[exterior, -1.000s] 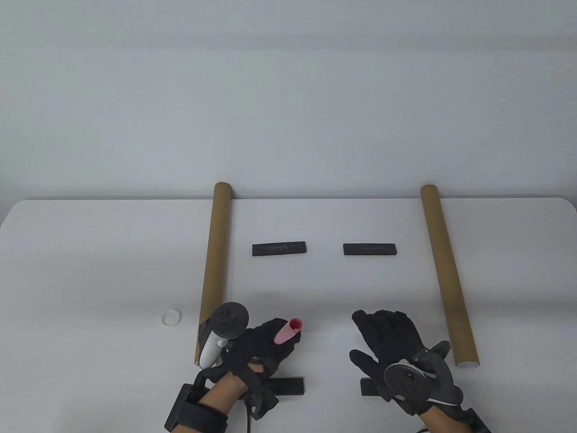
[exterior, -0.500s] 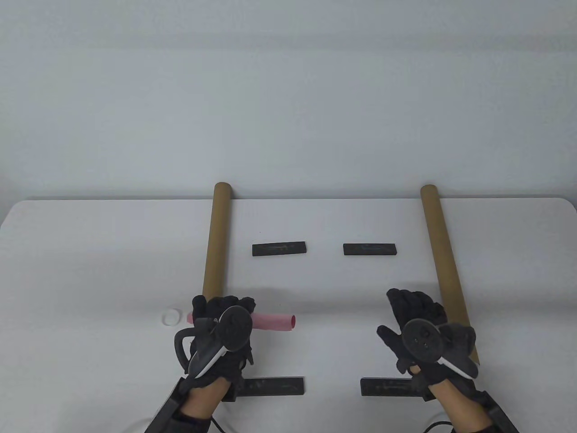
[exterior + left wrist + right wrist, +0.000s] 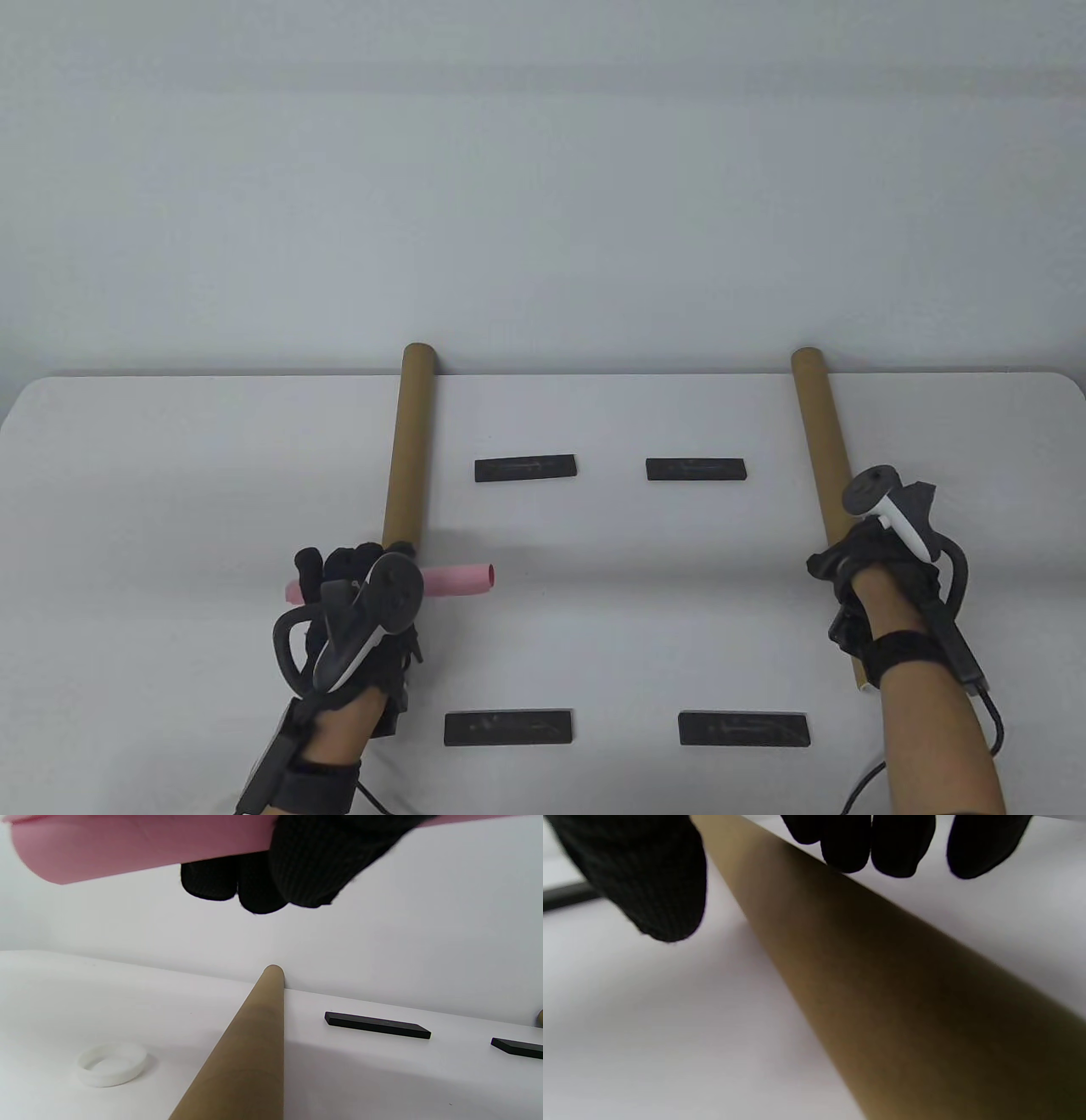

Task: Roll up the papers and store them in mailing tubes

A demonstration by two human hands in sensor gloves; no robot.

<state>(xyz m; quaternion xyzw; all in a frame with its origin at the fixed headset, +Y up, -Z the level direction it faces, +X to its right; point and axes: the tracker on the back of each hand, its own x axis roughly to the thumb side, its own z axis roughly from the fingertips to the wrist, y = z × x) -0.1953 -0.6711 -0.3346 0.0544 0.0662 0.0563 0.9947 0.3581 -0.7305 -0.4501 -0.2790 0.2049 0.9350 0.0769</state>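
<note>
Two long brown mailing tubes lie on the white table, a left tube (image 3: 405, 458) and a right tube (image 3: 821, 441). My left hand (image 3: 352, 570) grips a pink rolled paper (image 3: 458, 580) and holds it crosswise just above the near end of the left tube. In the left wrist view the roll (image 3: 140, 844) sits under my fingers (image 3: 297, 870), above the left tube (image 3: 250, 1052). My right hand (image 3: 840, 562) arches over the right tube near its front end. In the right wrist view the thumb (image 3: 649, 878) is on one side of the tube (image 3: 882, 984) and the fingers (image 3: 882, 844) on the other, not closed.
A white end cap (image 3: 112, 1063) lies left of the left tube. Several flat black bars lie between the tubes: two at the back (image 3: 524, 469) (image 3: 696, 469) and two at the front (image 3: 507, 728) (image 3: 743, 728). The table's far edge meets a white wall.
My left hand turned the pink roll crosswise and carried it left and farther back. My right hand moved right and back from the table's middle to arch over the right tube.
</note>
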